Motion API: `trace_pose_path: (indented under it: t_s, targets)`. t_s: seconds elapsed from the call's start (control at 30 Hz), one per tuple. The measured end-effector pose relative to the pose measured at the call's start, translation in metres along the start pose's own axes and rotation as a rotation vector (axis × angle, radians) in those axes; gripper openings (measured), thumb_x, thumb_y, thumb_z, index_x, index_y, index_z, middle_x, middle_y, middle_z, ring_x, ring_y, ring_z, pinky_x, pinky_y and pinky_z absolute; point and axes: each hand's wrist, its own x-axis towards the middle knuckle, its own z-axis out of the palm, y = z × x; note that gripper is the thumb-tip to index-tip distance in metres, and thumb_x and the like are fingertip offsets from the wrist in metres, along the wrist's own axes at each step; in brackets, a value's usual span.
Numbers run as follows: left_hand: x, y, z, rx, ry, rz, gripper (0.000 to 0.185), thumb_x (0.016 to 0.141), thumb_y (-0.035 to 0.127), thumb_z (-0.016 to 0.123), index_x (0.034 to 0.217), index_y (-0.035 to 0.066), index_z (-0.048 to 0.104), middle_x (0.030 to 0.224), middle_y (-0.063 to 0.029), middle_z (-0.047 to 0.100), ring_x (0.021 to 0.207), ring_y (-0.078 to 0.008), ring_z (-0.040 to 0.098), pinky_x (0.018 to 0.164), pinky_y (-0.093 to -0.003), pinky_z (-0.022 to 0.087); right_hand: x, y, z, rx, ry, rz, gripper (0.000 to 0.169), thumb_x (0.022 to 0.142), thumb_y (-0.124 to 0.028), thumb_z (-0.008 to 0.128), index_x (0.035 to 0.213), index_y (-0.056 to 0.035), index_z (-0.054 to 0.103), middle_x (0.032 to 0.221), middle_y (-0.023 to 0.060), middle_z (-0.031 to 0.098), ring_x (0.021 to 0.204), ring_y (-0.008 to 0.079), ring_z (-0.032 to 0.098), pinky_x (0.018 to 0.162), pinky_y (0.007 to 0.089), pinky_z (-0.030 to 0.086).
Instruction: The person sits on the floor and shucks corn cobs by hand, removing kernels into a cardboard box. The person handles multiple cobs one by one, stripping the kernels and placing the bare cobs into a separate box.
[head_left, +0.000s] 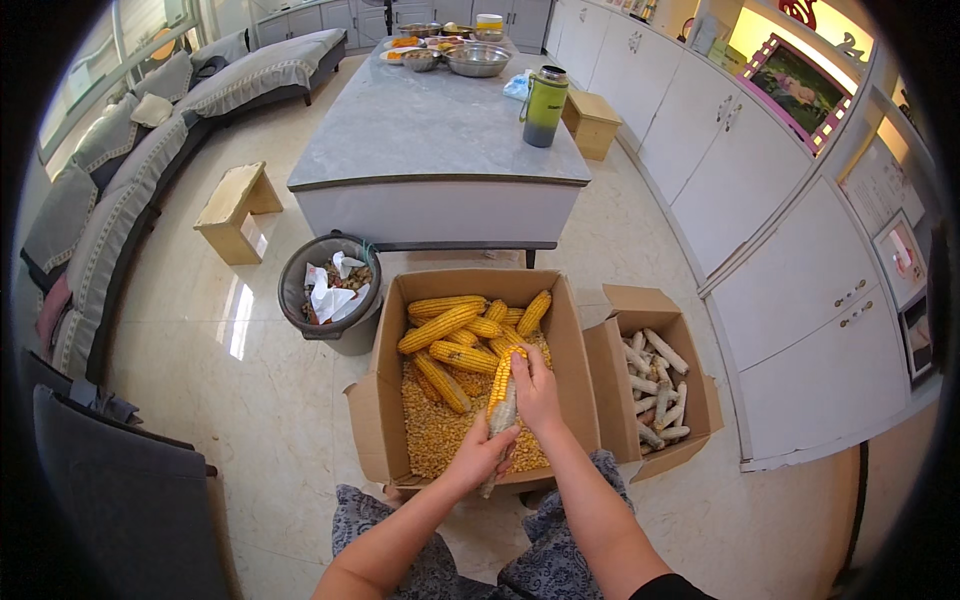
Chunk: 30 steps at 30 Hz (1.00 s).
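Observation:
A partly shelled corn cob (502, 405) slants between my hands, yellow kernels on its upper left side and bare pale core on the rest. My left hand (481, 451) grips its lower end. Around the upper end closes my right hand (535, 386), fingers against the kernels. Both hands are over a large cardboard box (574, 375). Loose kernels (439, 442) cover the bottom of this box. Several whole dried corn cobs (442, 330) are heaped at its far side.
To the right, a smaller cardboard box (694, 367) contains stripped cobs (660, 397). A trash bin (352, 341) stands left of the large box. Beyond are a table (442, 142) bearing a green bottle (545, 109) and metal bowls (478, 61), and a wooden stool (236, 206).

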Motion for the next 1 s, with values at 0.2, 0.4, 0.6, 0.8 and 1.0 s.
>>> trace_pose_path:
  t_s: [0.2,0.4,0.6,0.8,1.0]
  targets:
    - [-0.005,0.008,0.003,-0.144,-0.03,-0.071,0.03,0.086,0.015,0.053,0.109,0.013,0.033,0.069,-0.0039,0.044,0.042,-0.0115,0.039,0.036,-0.0253,0.033,0.0,0.006,-0.001,-0.055,0.0,-0.081,0.035,0.092,-0.027,0.037,0.113,-0.0017,0.046,0.074,0.023,0.057,0.07,0.0369,0.058,0.061,0.0402,0.043]
    - [-0.004,0.009,0.002,-0.162,-0.026,-0.089,0.034,0.087,0.015,0.053,0.114,0.013,0.032,0.069,-0.0034,0.043,0.042,-0.0111,0.037,0.037,-0.0247,0.034,-0.004,-0.004,-0.006,0.095,0.005,-0.021,0.03,0.092,-0.022,0.037,0.108,-0.0001,0.05,0.077,0.015,0.057,0.071,0.0231,0.055,0.064,0.0337,0.042]
    - [0.003,-0.007,0.002,0.138,0.012,0.059,0.034,0.087,0.013,0.052,0.114,0.011,0.032,0.07,-0.0029,0.043,0.043,-0.0107,0.038,0.038,-0.024,0.034,0.003,-0.001,0.002,0.171,0.126,0.025,0.032,0.091,-0.028,0.042,0.101,0.0005,0.054,0.077,0.0107,0.057,0.072,0.0178,0.054,0.064,0.0296,0.041]
    - [-0.004,0.007,0.004,-0.114,-0.056,-0.03,0.03,0.088,0.016,0.051,0.111,0.013,0.033,0.069,-0.0036,0.043,0.043,-0.0113,0.039,0.038,-0.0245,0.034,0.0,-0.003,-0.001,0.217,0.014,0.104,0.03,0.091,-0.027,0.043,0.1,0.0005,0.053,0.081,0.0086,0.057,0.077,0.015,0.052,0.07,0.0265,0.04]
    - [-0.006,0.007,0.004,-0.116,-0.048,-0.033,0.03,0.088,0.016,0.051,0.111,0.012,0.032,0.069,-0.004,0.043,0.043,-0.0116,0.039,0.038,-0.0251,0.034,0.001,0.001,0.0,0.255,0.043,0.052,0.03,0.092,-0.026,0.04,0.1,0.0001,0.054,0.082,0.0077,0.056,0.077,0.0141,0.051,0.069,0.026,0.04]
